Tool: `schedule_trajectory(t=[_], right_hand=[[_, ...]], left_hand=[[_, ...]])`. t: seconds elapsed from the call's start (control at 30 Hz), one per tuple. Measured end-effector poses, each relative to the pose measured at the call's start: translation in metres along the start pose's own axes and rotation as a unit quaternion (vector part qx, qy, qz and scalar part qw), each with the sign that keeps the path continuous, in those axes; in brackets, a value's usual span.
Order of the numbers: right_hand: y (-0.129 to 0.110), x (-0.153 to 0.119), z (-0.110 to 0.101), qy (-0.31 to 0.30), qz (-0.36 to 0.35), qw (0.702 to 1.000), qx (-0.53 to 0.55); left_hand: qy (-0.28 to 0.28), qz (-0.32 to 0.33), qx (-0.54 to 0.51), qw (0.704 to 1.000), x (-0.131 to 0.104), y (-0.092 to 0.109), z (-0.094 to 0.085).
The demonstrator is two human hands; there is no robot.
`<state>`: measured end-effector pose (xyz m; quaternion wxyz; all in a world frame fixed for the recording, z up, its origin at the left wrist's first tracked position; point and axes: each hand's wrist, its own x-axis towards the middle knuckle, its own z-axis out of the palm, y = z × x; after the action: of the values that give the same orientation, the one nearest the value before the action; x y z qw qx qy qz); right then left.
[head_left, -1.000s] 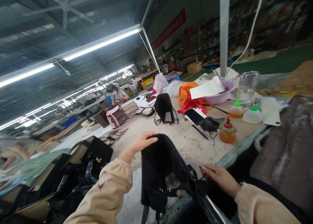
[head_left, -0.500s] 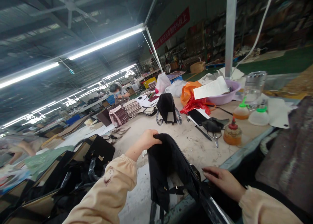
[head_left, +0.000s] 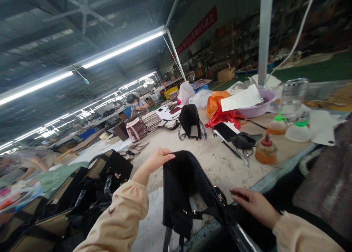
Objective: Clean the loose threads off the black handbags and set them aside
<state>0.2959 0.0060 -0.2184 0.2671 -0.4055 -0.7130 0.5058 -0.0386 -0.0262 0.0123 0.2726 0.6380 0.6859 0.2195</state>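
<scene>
The black bag (head_left: 174,193) is at six o'clock, near the edge of the desk (head_left: 213,154). The left hand (head_left: 155,163) has its grip pinched on it; the right hand (head_left: 254,205), at three from it, has an unclear grip.

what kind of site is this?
Likely a bag-making workshop: a black bag in the left hand, similar bags crowded at left, and stacks of flat pieces on the worktable.
</scene>
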Motion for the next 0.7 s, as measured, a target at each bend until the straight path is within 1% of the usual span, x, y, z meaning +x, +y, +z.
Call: schedule_trajectory(t=[0.17, 0.3, 0.4, 0.47, 0.6, 0.7], right_hand=[[0.000, 0.000, 0.000, 0.002, 0.007, 1.000, 0.006], [0.000, 0.001, -0.001, 0.000, 0.001, 1.000, -0.014], [0.002, 0.001, -0.001, -0.008, 0.005, 1.000, -0.021], [0.003, 0.001, 0.000, -0.009, 0.003, 1.000, -0.018], [0.003, 0.000, 0.001, -0.007, -0.003, 1.000, -0.008], [0.002, -0.001, 0.001, -0.006, 0.000, 1.000, -0.016]], left_hand=[[0.016, 0.013, 0.054, 0.998, 0.003, 0.009, 0.001], [0.019, 0.011, 0.058, 0.998, 0.001, 0.002, 0.003], [-0.004, 0.000, 0.060, 0.998, -0.002, -0.003, -0.001], [-0.026, 0.003, 0.059, 0.998, -0.002, -0.002, -0.005], [-0.040, 0.047, 0.030, 0.998, 0.002, 0.014, -0.007], [-0.045, 0.072, 0.053, 0.995, 0.010, 0.029, -0.002]])
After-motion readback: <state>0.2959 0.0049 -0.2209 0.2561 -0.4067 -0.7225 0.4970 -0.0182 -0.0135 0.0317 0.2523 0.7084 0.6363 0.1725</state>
